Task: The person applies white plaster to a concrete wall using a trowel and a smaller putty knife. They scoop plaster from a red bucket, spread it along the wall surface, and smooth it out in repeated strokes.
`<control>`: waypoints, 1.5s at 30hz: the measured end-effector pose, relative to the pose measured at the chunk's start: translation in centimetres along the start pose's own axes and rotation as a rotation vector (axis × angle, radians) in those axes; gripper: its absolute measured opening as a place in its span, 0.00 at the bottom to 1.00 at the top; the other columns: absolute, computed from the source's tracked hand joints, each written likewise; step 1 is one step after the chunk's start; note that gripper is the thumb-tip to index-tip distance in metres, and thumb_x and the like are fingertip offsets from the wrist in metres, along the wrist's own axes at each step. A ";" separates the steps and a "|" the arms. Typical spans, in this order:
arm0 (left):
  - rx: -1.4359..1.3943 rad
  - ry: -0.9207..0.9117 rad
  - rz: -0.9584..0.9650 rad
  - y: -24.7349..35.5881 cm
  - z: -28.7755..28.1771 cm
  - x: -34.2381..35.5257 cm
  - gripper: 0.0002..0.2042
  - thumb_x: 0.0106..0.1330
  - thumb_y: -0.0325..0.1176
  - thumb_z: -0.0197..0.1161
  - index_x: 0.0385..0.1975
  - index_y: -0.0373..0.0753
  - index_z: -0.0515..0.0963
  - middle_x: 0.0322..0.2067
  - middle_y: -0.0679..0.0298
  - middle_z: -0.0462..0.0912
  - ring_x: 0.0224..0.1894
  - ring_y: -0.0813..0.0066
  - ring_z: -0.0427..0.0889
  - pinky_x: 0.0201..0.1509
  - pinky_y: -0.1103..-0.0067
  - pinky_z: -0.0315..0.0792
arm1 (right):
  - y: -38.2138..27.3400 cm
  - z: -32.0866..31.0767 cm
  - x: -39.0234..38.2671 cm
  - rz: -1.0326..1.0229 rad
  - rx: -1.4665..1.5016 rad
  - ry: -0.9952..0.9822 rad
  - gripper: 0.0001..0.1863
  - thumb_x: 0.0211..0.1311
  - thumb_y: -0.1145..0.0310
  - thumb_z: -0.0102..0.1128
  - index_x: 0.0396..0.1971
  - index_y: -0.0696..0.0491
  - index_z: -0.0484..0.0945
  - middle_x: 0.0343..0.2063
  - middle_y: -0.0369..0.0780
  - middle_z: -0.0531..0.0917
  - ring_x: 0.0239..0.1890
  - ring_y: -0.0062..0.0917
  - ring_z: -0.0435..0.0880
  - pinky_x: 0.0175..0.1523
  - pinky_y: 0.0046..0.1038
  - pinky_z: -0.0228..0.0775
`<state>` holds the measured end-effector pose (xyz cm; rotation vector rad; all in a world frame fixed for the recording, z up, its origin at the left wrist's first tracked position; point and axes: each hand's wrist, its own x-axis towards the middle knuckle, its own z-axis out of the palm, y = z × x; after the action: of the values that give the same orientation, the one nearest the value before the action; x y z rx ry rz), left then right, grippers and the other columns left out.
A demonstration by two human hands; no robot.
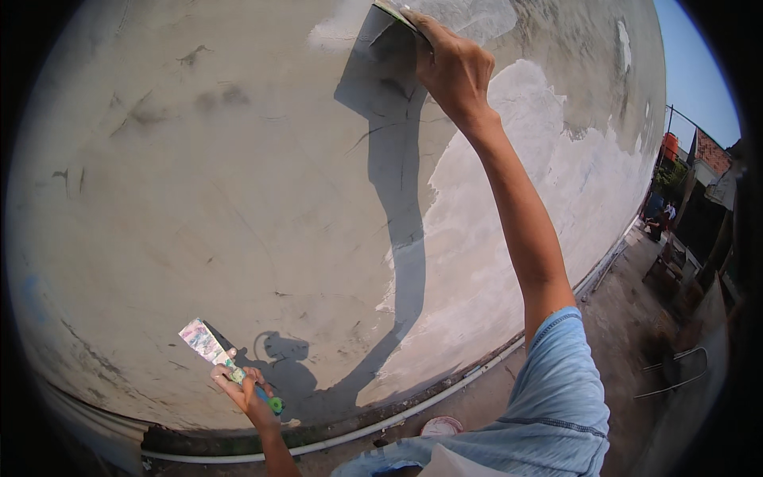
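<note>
High on the grey plaster wall [238,215], my right hand [458,75] grips a thin, flat spreading blade [393,14] at the top edge of the view. That blade lies against or very close to the wall, and its far part is cut off. A white filler coat [509,183] spreads over the wall to the right of my arm's shadow and around the blade. Low on the left, my left hand [246,395] is closed around the handle of a putty knife [202,339]. Its blade is smeared with white and pinkish residue and points up and left.
A pale pipe [373,423] runs along the foot of the wall. Near my body stands a round, whitish bucket [442,426]. On the right are a metal-framed item [675,374], a wooden chair [668,262] and, farther off, a crouching person [658,224].
</note>
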<state>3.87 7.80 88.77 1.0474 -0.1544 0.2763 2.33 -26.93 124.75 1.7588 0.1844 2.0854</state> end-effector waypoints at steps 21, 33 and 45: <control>0.021 -0.057 -0.026 -2.5 -3.2 2.0 0.13 0.64 0.26 0.49 0.45 0.46 0.58 0.31 0.66 0.69 0.26 0.84 0.66 0.18 0.88 0.59 | -0.3 2.7 -9.4 0.216 0.062 -0.080 0.29 0.48 0.81 0.53 0.55 0.49 0.78 0.52 0.53 0.78 0.54 0.44 0.78 0.55 0.35 0.75; -0.029 -0.168 -0.009 0.7 -1.6 0.3 0.15 0.64 0.26 0.48 0.49 0.45 0.58 0.26 0.68 0.66 0.24 0.85 0.66 0.17 0.89 0.59 | 3.8 -6.1 -3.6 0.361 0.262 -0.094 0.21 0.56 0.81 0.55 0.48 0.45 0.83 0.39 0.41 0.87 0.35 0.28 0.87 0.40 0.25 0.76; 0.047 -0.094 -0.048 0.3 -2.5 1.0 0.20 0.63 0.25 0.51 0.56 0.42 0.60 0.26 0.68 0.68 0.25 0.84 0.66 0.15 0.88 0.58 | -7.6 -2.7 -12.9 0.057 0.195 -0.297 0.27 0.53 0.83 0.59 0.51 0.40 0.81 0.49 0.37 0.83 0.49 0.34 0.83 0.51 0.28 0.80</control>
<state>4.68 10.26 88.02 1.1095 -0.2077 0.1877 3.03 -24.54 109.72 2.1885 0.2609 1.8666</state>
